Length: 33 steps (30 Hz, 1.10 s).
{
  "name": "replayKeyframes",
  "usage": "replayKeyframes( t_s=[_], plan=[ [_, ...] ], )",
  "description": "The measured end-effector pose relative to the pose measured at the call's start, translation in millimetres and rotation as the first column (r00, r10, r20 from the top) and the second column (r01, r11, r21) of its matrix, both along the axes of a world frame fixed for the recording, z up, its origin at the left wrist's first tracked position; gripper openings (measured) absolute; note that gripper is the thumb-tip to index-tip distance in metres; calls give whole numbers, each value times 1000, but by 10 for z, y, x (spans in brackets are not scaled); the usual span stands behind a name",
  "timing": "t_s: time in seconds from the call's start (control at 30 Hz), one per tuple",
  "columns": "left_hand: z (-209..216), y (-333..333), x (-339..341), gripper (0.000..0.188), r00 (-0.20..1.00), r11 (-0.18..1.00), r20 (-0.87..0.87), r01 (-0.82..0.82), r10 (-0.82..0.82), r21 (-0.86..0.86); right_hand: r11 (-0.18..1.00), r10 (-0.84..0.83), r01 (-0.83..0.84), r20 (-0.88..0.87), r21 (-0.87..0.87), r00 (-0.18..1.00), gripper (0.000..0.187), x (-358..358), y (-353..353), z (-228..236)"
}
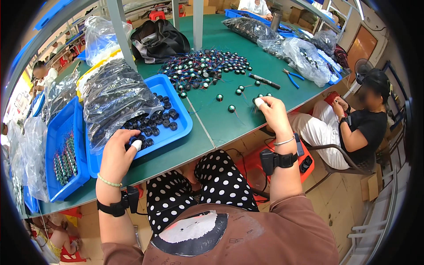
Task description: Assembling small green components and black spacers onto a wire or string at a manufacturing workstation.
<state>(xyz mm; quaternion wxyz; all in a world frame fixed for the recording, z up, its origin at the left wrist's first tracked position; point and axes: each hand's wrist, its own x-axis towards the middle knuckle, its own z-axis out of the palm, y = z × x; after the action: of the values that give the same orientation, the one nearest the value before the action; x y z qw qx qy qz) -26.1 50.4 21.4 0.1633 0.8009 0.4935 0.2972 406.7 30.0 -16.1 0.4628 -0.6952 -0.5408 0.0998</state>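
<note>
My left hand [118, 152] reaches into a blue tray [184, 128] among loose black round caps [165, 118]. Its thumb, in a white finger cover, and its fingertips are apart, with caps showing between them. At the front of the green table, my right hand [274, 112] pinches a small round black part, mostly hidden by the white-covered thumb. Just beyond those fingers lie a few similar round parts with green centres and thin wires [232, 108]. A large heap of such wired parts [205, 68] spreads across the table's middle.
A clear bag of black pieces [117, 95] fills the tray's back. Left of it, another blue tray [53, 187] holds green wired pieces [65, 159]. A black marker [264, 81] and blue-handled pliers [292, 78] lie right. A co-worker [364, 119] sits at the right.
</note>
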Motion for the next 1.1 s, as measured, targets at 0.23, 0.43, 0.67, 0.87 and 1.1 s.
replayKeyframes(
  t_s=[0.23, 0.43, 0.67, 0.87, 1.1],
  plan=[
    [42, 87, 58, 27, 990, 999, -131, -46, 42, -28, 987, -13, 27, 90, -158, 996, 24, -48, 5, 28],
    [79, 88, 82, 24, 989, 998, -141, -41, 35, -38, 996, -56, 63, 111, -62, 992, 23, -1, 104, -13],
    [124, 120, 82, 23, 988, 998, -154, -18, 8, -64, 996, -52, 53, 22, -74, 998, 21, 12, 80, 152],
    [124, 171, -41, 22, 993, 990, -116, 8, -24, -141, 942, 10, 32, -123, 334, 992, 15, -162, -220, 322],
    [149, 134, -197, 20, 981, 989, -183, 47, -72, -140, 871, 472, -391, -286, 299, 834, 18, -990, -513, 384]
  ],
)
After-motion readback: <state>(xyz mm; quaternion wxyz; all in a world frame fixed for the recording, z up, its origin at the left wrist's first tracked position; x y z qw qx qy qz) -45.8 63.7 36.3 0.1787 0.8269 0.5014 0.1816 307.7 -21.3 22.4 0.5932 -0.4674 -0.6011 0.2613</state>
